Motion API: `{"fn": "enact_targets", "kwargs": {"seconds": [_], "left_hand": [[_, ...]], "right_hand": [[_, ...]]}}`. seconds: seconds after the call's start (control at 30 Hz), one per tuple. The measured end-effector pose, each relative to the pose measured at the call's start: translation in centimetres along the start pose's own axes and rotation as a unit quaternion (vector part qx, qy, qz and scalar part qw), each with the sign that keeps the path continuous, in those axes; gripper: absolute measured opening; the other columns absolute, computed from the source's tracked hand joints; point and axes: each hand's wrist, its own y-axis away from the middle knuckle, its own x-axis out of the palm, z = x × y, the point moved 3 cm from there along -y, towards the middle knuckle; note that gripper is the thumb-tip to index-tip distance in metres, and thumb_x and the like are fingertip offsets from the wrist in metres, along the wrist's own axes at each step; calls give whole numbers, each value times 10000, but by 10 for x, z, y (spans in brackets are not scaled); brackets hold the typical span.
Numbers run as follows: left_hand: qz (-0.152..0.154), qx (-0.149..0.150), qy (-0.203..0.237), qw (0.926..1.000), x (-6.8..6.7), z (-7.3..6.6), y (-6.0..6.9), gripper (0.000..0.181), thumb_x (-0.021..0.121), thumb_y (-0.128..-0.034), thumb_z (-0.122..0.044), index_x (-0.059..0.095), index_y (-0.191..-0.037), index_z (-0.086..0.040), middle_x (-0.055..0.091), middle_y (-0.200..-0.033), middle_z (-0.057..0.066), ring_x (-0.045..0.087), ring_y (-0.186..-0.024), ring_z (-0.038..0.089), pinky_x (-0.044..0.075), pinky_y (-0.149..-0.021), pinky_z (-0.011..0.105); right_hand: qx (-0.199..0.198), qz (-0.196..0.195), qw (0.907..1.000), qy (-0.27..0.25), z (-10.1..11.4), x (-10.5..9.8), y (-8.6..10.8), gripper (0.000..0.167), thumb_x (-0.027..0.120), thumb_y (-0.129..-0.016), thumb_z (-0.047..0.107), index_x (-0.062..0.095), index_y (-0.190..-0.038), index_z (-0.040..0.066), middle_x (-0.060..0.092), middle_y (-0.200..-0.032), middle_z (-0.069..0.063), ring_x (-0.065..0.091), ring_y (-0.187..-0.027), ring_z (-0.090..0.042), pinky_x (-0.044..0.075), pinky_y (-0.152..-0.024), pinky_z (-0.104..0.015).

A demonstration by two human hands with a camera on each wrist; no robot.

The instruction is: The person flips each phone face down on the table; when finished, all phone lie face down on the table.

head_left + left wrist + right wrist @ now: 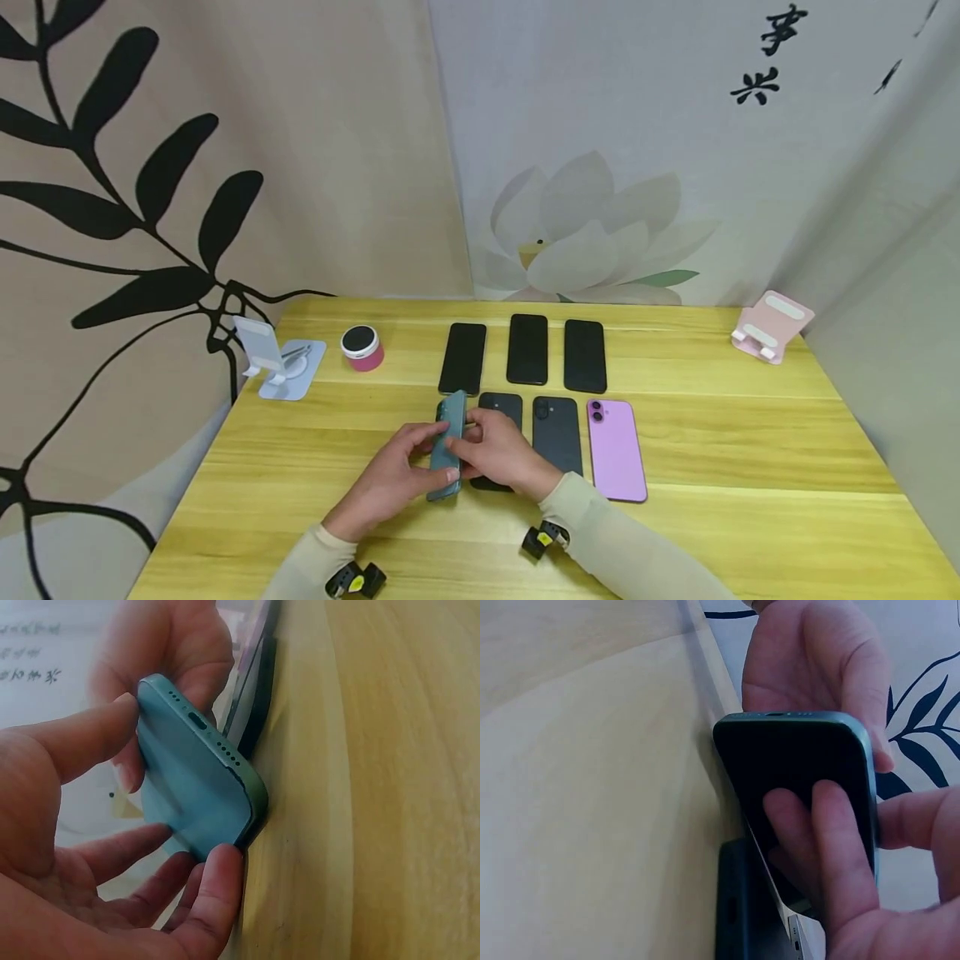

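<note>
A teal phone (450, 442) is held tilted up on its edge, left of the phone group. My left hand (393, 479) grips it with thumb and fingers at its edges; in the left wrist view the phone's teal back (191, 780) and port end face the camera, with the left hand (82, 862) around it. My right hand (506, 454) holds it from the other side. In the right wrist view the right hand (885, 877) lays two fingers on the dark screen (780, 761), its thumb at the edge, and the left hand (817, 660) shows behind.
Three dark phones lie in the back row, among them a middle one (527, 350). In front lie two dark phones, one (557, 433) beside a pink-purple phone (617, 450). A blue-white stand (294, 371) and a pink jar (363, 354) are at left, a pink stand (772, 325) at right.
</note>
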Motion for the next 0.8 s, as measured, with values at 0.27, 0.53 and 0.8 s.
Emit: {"fn": "enact_targets", "kwargs": {"seconds": [0.27, 0.53, 0.8], "left_hand": [[-319, -472, 1373, 9889, -9, 6, -6, 504, 674, -1050, -243, 528, -1500, -71, 587, -1472, 148, 632, -1246, 263, 591, -1010, 411], [689, -832, 3181, 9419, -10, 13, -8, 432, 564, -1099, -224, 455, -1450, 2, 721, -1146, -5, 718, -1009, 130, 633, -889, 342], [971, -770, 3105, 9425, -7, 13, -9, 411, 592, -1084, -200, 475, -1416, 12, 714, -1141, -1, 711, -1009, 145, 634, -872, 355]], "right_hand": [[-164, -126, 9996, 196, 11, -9, 6, 420, 679, -1033, 145, 582, -1409, -14, 805, -1036, -131, 803, -869, -264, 665, -707, -379], [-495, -103, 9960, 731, 33, -9, 21, 434, 687, -1029, 169, 587, -1426, 26, 802, -1079, -117, 791, -858, -202, 659, -675, -354], [-612, -67, 9940, 909, 37, -7, 26, 407, 681, -1026, 160, 600, -1403, 27, 798, -1074, -112, 783, -829, -181, 654, -654, -338]]}}
